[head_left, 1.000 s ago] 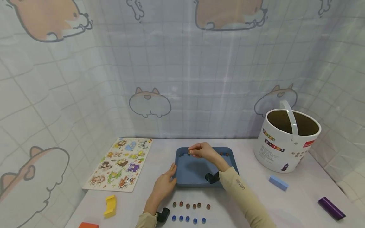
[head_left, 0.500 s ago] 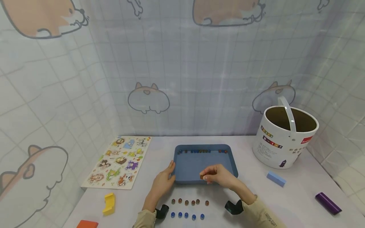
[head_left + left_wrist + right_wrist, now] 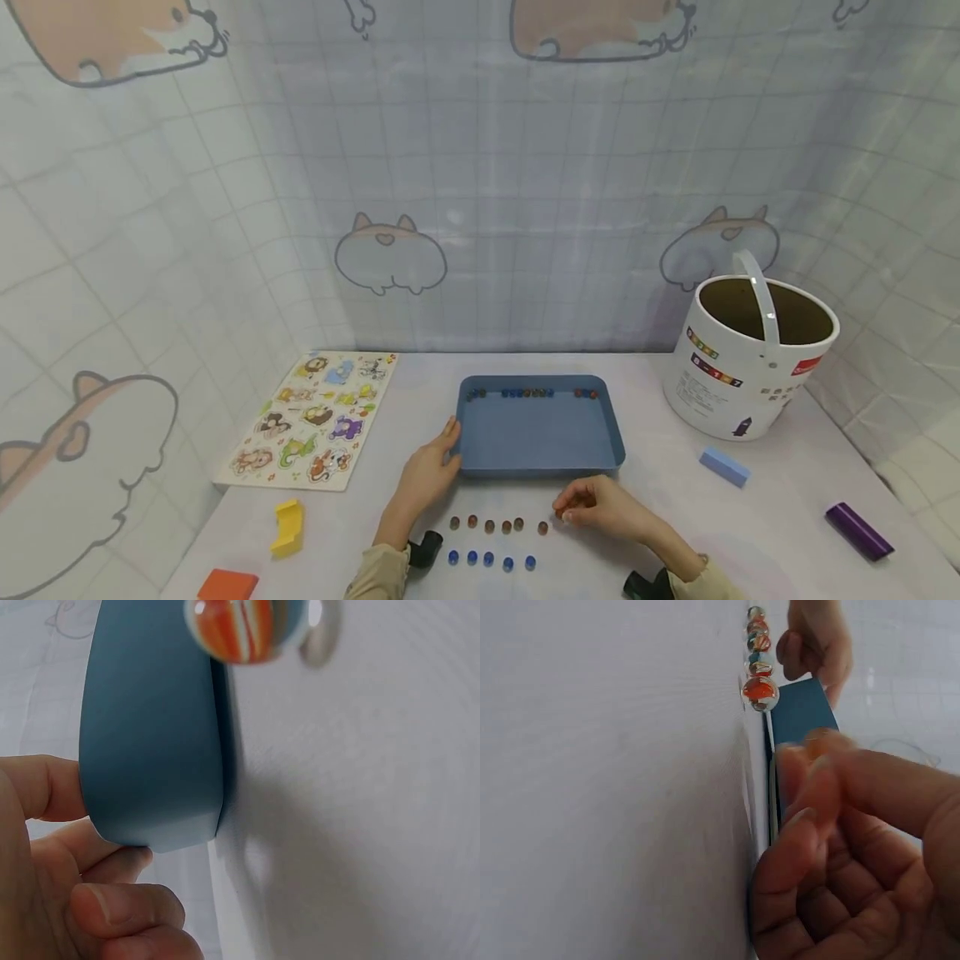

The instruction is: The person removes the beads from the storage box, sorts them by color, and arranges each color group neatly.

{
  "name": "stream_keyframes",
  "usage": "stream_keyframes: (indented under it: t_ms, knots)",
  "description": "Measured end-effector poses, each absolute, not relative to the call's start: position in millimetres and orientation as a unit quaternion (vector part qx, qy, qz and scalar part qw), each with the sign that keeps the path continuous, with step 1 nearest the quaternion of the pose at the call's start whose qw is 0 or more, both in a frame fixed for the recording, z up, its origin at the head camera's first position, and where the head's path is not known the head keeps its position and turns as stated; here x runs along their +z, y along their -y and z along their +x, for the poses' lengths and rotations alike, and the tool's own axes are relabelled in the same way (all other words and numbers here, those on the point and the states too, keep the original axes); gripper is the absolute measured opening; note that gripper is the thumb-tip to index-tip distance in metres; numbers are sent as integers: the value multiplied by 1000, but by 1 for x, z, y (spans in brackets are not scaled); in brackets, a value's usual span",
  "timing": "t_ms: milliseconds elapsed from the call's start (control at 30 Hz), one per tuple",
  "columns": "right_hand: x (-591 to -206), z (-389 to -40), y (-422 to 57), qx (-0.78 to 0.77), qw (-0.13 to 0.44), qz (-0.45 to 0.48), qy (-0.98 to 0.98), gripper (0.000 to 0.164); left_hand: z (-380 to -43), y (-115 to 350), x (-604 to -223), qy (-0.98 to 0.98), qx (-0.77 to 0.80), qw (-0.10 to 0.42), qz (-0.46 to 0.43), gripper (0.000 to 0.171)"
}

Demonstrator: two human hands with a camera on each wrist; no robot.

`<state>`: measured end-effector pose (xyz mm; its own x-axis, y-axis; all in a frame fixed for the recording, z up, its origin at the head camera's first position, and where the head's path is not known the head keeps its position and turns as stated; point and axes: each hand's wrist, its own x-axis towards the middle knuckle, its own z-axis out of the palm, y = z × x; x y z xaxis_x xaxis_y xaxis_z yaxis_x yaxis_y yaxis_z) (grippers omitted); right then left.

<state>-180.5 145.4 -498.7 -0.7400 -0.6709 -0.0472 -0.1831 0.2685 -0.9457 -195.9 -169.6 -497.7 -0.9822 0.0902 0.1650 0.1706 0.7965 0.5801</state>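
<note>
My right hand (image 3: 603, 510) pinches an orange marble (image 3: 821, 737) between thumb and finger, low over the white table. It is just right of a row of reddish-brown marbles (image 3: 507, 527). A second row of blue marbles (image 3: 488, 559) lies nearer to me. My left hand (image 3: 426, 479) touches the blue tray (image 3: 536, 437) at its near left corner. In the left wrist view its thumb (image 3: 49, 787) lies against the tray wall, while the lower fingers curl free of it. Several marbles (image 3: 528, 392) line the tray's far wall in three groups.
An animal puzzle board (image 3: 311, 421) lies at the left, with a yellow block (image 3: 288, 528) and an orange block (image 3: 228, 584) before it. At the right stand a white bucket (image 3: 750, 358), a light-blue block (image 3: 724, 467) and a purple block (image 3: 859, 531).
My right hand has come from the tray's far wall toward me, over the near rim, carrying the marble to the table row's right end. One marble in the tray has shifted left. My left hand stays.
</note>
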Motion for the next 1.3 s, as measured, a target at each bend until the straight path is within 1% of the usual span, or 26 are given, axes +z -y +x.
stream_keyframes:
  t_ms: [167, 233, 300, 400, 500, 667, 767, 867, 933, 1100, 1300]
  knots:
    - [-504, -179, -146, -470, 174, -321, -804, 8, -197, 171, -495, 945, -314, 61, -63, 55]
    - [-505, -179, -144, -444, 156, -333, -817, 7, -197, 172, -494, 946, -313, 58, -62, 55]
    - [-506, -178, -142, -430, 150, -341, -822, 8, -196, 172, -494, 946, -313, 59, -63, 55]
    - [-505, -178, -141, -424, 153, -342, -824, 8, -196, 172, -494, 946, -312, 59, -59, 55]
    - [-499, -178, -144, -431, 172, -332, -821, 12, -196, 172, -495, 946, -311, 62, -64, 55]
    - [-478, -180, -154, -481, 203, -324, -789, 22, -197, 170, -494, 945, -314, 62, -70, 56]
    - [-462, -187, -159, -513, 211, -323, -767, 28, -196, 169, -494, 944, -318, 59, -68, 55]
    - [-446, -201, -163, -524, 194, -316, -767, 31, -196, 170, -493, 944, -316, 61, -71, 55]
    - [-437, -215, -165, -526, 172, -307, -774, 33, -196, 170, -492, 944, -316, 61, -69, 56]
    - [-418, -259, -166, -545, 121, -245, -792, 37, -196, 170, -493, 945, -316, 58, -63, 56]
    - [-409, -302, -158, -548, 101, -187, -809, 42, -195, 169, -493, 945, -316, 54, -69, 56]
